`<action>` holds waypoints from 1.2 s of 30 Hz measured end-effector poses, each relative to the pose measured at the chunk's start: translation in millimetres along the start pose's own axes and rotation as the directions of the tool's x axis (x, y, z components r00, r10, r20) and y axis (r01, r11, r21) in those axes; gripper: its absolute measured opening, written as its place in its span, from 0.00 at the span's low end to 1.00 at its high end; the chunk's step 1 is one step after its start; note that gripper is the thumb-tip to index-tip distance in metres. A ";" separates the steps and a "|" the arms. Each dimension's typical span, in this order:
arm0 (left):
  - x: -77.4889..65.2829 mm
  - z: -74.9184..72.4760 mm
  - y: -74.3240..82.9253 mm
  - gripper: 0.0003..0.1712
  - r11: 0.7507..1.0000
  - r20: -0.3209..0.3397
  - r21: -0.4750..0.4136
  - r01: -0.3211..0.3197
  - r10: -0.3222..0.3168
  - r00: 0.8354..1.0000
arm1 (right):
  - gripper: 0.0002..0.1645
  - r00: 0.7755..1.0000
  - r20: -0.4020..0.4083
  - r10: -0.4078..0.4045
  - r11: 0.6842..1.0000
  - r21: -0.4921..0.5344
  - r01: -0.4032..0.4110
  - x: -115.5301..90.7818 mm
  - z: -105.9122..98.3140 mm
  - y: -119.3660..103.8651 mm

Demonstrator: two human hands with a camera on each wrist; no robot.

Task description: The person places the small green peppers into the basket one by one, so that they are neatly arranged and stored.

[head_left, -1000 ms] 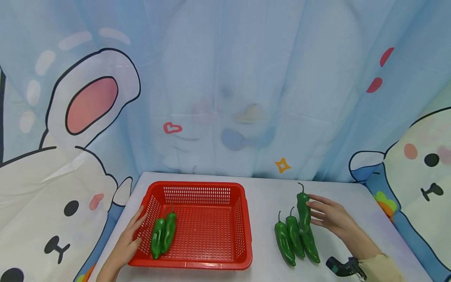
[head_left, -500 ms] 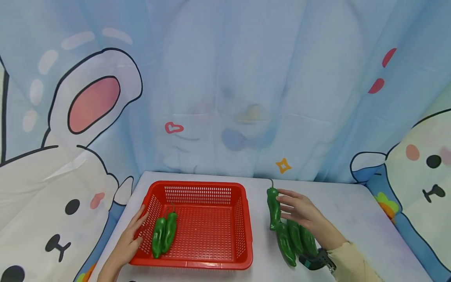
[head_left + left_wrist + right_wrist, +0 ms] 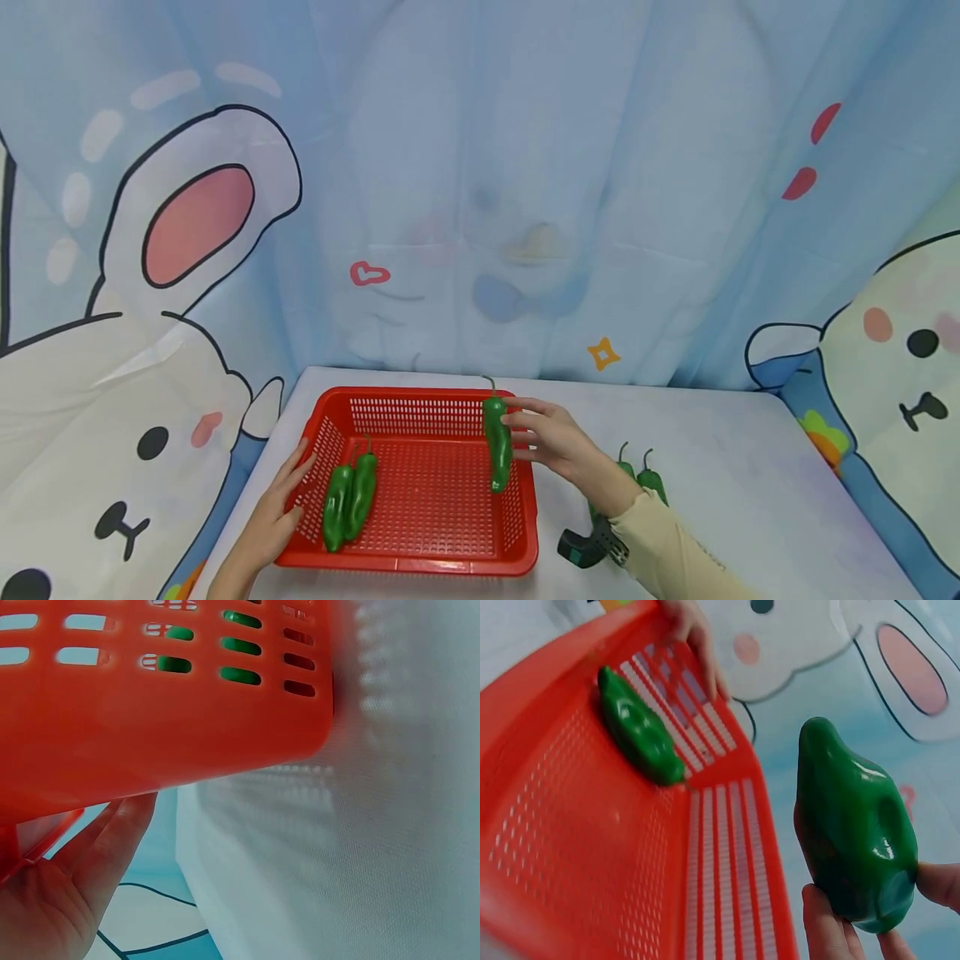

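Note:
My right hand point(image 3: 551, 437) pinches a green pepper point(image 3: 497, 442) between thumb and fingertips near its stem end. This pepper hangs upright over the right side of the red basket point(image 3: 442, 565), stem up. In the right wrist view the held pepper point(image 3: 859, 832) looms large beside the basket's rim. My left hand point(image 3: 266, 517) rests at the basket's left rim, its fingers fairly straight along the outside of the wall point(image 3: 112, 840). Two green peppers point(image 3: 350, 500) lie side by side inside the basket, at its left.
More green peppers point(image 3: 652, 483) lie on the white table point(image 3: 750, 467) to the right, partly hidden by my right forearm. A black device point(image 3: 588, 546) is strapped at my right wrist. A printed blue curtain point(image 3: 465, 167) hangs behind the table.
My right hand has carried the held pepper leftward, from above the peppers on the table to over the basket's right side. My left hand and the basket have stayed in place.

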State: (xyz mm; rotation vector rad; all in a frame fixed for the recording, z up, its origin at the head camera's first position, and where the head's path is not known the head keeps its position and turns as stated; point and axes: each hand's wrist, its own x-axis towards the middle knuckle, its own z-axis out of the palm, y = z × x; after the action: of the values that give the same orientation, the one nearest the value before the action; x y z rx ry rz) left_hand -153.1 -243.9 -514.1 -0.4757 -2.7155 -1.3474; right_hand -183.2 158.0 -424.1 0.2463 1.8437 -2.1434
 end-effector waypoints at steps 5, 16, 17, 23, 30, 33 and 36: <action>-0.5 -0.1 0.7 0.43 1.000 -0.001 -0.002 -0.001 0.001 1.000 | 0.30 0.999 0.037 0.000 1.000 -0.001 0.000 10.1 31.5 10.5; -2.8 -0.9 1.6 0.43 1.000 -0.012 0.014 0.004 -0.003 1.000 | 0.29 0.997 0.070 0.045 0.998 0.040 -0.048 24.2 92.1 46.2; -3.2 -0.8 1.4 0.43 1.000 -0.015 0.018 0.004 -0.004 1.000 | 0.28 0.996 0.070 0.046 0.998 0.041 -0.049 25.2 97.1 49.0; -1.6 1.3 0.0 0.43 1.000 -0.006 0.013 0.004 -0.004 1.000 | 0.27 0.997 0.037 0.069 0.997 0.022 -0.070 28.9 118.5 60.9; -0.4 -0.1 -0.7 0.43 1.000 -0.002 0.021 0.016 -0.016 1.000 | 0.24 0.996 0.019 0.087 0.996 -0.019 -0.086 34.7 132.4 71.5; 0.0 -0.1 -1.0 0.43 1.000 0.001 0.022 0.017 -0.017 1.000 | 0.23 0.996 0.008 0.089 0.996 -0.033 -0.089 38.0 136.1 78.1; -0.2 0.2 0.6 0.43 0.999 0.002 0.023 0.022 -0.022 1.000 | 0.22 0.996 -0.009 0.093 0.994 -0.061 -0.094 40.5 138.9 84.0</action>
State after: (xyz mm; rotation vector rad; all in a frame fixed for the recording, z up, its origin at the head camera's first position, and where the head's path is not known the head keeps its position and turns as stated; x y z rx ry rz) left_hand -152.7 -243.5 -513.9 -0.4469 -2.7433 -1.3196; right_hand -183.8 5.6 -493.3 0.3189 1.8591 -2.0229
